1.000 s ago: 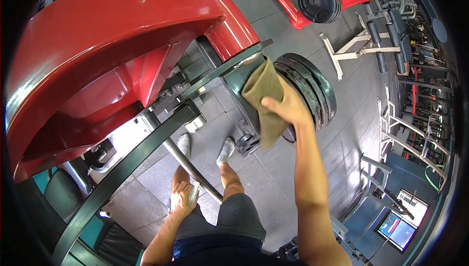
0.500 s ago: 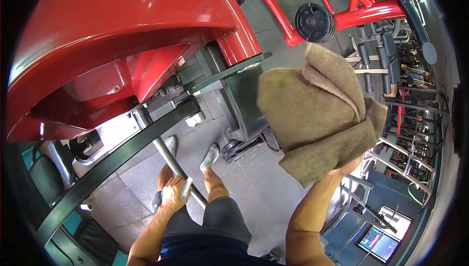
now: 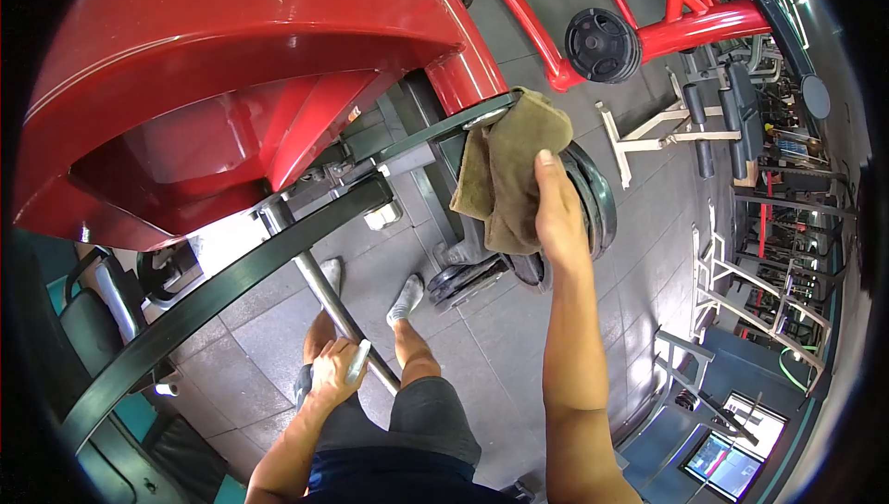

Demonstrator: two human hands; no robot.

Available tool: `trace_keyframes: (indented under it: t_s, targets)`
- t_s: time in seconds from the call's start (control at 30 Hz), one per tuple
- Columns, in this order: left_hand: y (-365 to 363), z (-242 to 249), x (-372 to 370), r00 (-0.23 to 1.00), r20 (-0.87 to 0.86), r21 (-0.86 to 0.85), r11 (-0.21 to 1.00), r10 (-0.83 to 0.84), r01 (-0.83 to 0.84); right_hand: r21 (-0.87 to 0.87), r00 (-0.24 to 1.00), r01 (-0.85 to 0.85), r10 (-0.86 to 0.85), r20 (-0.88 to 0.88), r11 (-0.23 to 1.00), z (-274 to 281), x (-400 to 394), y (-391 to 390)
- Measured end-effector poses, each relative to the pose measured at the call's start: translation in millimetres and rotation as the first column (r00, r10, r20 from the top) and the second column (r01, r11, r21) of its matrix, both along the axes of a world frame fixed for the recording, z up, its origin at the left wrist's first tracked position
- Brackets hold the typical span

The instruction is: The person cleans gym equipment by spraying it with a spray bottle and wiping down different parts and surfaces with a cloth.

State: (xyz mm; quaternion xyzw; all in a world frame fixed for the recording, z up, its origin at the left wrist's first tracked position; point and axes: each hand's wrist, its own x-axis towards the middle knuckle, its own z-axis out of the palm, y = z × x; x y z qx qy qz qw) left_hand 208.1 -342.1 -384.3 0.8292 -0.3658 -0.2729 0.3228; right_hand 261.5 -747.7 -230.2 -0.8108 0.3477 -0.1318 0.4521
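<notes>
My right hand (image 3: 561, 217) grips an olive-brown cloth (image 3: 519, 171), thumb on top and fingers hidden behind it. The cloth hangs in folds over the dark end of the machine's arm, its upper edge at the green-black flat bar (image 3: 417, 141). Black weight plates (image 3: 597, 203) show just behind that hand. Lower down, my left hand (image 3: 333, 370) is closed, and a small whitish, see-through object (image 3: 357, 361) sticks out of the fist. A steel bar (image 3: 324, 286) runs past that fist, overlapping it in this view.
A big red machine housing (image 3: 250, 41) fills the upper left, with a curved black bar (image 3: 213, 291) below it. More plates (image 3: 602, 46) hang on a red frame (image 3: 704, 27). A white-framed bench (image 3: 667, 138) stands to the right. My feet in grey socks are on the tiled floor (image 3: 491, 356).
My right hand has swung left and upward with the cloth, from open air to the machine's dark end by the plates. The left hand stays by the steel bar.
</notes>
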Motion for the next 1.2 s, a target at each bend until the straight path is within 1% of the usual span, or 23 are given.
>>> trace_keyframes:
  t_s: [0.07, 0.1, 0.17, 0.27, 0.3, 0.37, 0.4, 0.5, 0.53, 0.6, 0.67, 0.7, 0.73, 0.8, 0.9, 0.93, 0.97, 1.0, 1.03, 1.07, 1.1, 1.17, 1.2]
  targets:
    - [1.4, -1.3, 1.0, 1.000, -0.001, 0.005, 1.000, -0.008, 0.008, -0.141, 0.999, -0.003, -0.003, -0.040, 0.990, 0.2, 2.2, 7.2]
    - [1.5, -1.3, 0.2, 1.000, 0.008, -0.001, 1.000, -0.011, 0.011, -0.114, 0.998, 0.055, -0.058, -0.021, 0.992, -1.2, 0.5, 5.1]
    - [-0.7, -1.3, -1.0, 1.000, 0.012, -0.012, 1.000, -0.011, 0.011, 0.049, 0.944, 0.188, -0.194, 0.268, 0.981, -6.1, 5.7, 8.5]
    - [-2.1, -0.6, 1.9, 1.000, -0.010, -0.012, 1.000, -0.007, 0.007, 0.026, 0.961, 0.175, -0.176, 0.213, 0.984, -8.8, 6.2, -0.4]
    - [-3.1, -0.9, 3.3, 1.000, -0.026, -0.011, 1.000, -0.012, 0.012, 0.169, 0.939, 0.222, -0.258, 0.229, 0.960, -6.6, 6.2, -2.6]
    - [-5.3, 2.2, 3.4, 0.999, -0.041, -0.015, 1.000, -0.019, 0.018, -0.160, 0.906, 0.402, -0.366, 0.214, 0.902, -12.6, -3.0, -8.4]
    - [-9.3, 4.6, 4.6, 0.999, -0.036, -0.021, 1.000, -0.018, 0.017, -0.429, 0.856, 0.516, -0.429, 0.288, 0.742, -15.7, -6.8, -4.2]
    - [-14.9, 5.6, 7.2, 0.998, -0.054, -0.023, 1.000, -0.010, 0.009, -0.384, 0.979, 0.138, -0.186, -0.089, 0.913, -19.1, -21.1, 16.6]
    - [-15.6, 6.7, 5.8, 0.997, -0.071, -0.023, 1.000, -0.015, 0.014, -0.397, 0.968, 0.102, -0.183, -0.170, 0.912, -34.5, -22.8, 21.2]
    - [-19.2, 11.9, 9.4, 0.998, -0.059, -0.030, 0.999, -0.035, 0.033, -0.251, 0.976, 0.101, -0.144, -0.161, 0.963, -35.2, -26.5, 13.5]
    - [-14.8, 22.5, 13.1, 0.998, -0.041, -0.030, 0.999, -0.036, 0.035, 0.087, 0.980, 0.146, -0.156, 0.122, 0.985, -48.6, -49.4, -15.9]
    - [-13.4, 26.7, 14.8, 0.999, -0.032, -0.039, 0.999, -0.038, 0.037, 0.279, 0.944, 0.230, -0.283, 0.168, 0.932, -36.5, -54.8, -17.9]
    - [-14.2, 31.0, 17.8, 0.999, -0.021, -0.055, 0.998, -0.041, 0.040, 0.390, 0.915, 0.216, -0.325, 0.239, 0.895, -28.2, -59.4, -18.8]
    - [-16.5, 39.8, 23.2, 0.998, -0.049, -0.089, 0.995, -0.041, 0.036, 0.641, 0.846, 0.026, -0.359, 0.395, 0.767, -4.6, -63.5, -13.0]
    - [-26.2, 54.2, 30.5, 0.988, -0.149, -0.105, 0.994, -0.047, 0.031, 0.507, 0.922, 0.023, -0.215, 0.323, 0.862, -6.9, -57.3, -4.4]
    - [-34.8, 58.8, 35.8, 0.980, -0.193, -0.122, 0.992, -0.043, 0.019, 0.135, 0.965, -0.008, -0.028, 0.260, 0.991, -10.9, -50.2, -1.0]
    - [-44.2, 63.8, 42.4, 0.971, -0.236, -0.138, 0.990, -0.039, 0.007, 0.245, 0.975, 0.011, -0.064, 0.211, 0.969, -14.8, -42.6, 5.6]
    - [-57.3, 69.7, 51.0, 0.970, -0.237, -0.261, 0.965, -0.051, -0.013, 0.352, 0.984, 0.034, -0.093, 0.154, 0.936, -20.1, -37.2, 11.8]
    - [-74.1, 76.2, 60.4, 0.970, -0.235, -0.382, 0.924, -0.066, -0.030, 0.474, 0.970, 0.028, -0.138, 0.200, 0.880, -32.7, -35.1, 12.9]
    - [-90.3, 79.6, 67.1, 0.947, -0.317, -0.387, 0.918, -0.043, -0.088, 0.587, 0.953, 0.012, -0.186, 0.238, 0.809, -42.1, -34.4, 12.9]
    - [-108.1, 85.4, 74.2, 0.918, -0.397, -0.388, 0.910, -0.021, -0.147, 0.622, 0.938, -0.003, -0.213, 0.272, 0.783, -39.1, -33.7, 14.0]
    - [-147.8, 109.7, 92.1, 0.716, -0.696, -0.335, 0.904, -0.048, -0.265, 0.628, 0.920, 0.016, -0.257, 0.295, 0.778, -28.4, -30.9, 18.1]
    - [-170.3, 105.3, 94.6, 0.471, -0.876, -0.326, 0.846, -0.103, -0.422, 0.634, 0.909, 0.033, -0.287, 0.302, 0.772, -25.7, -32.4, 19.7]
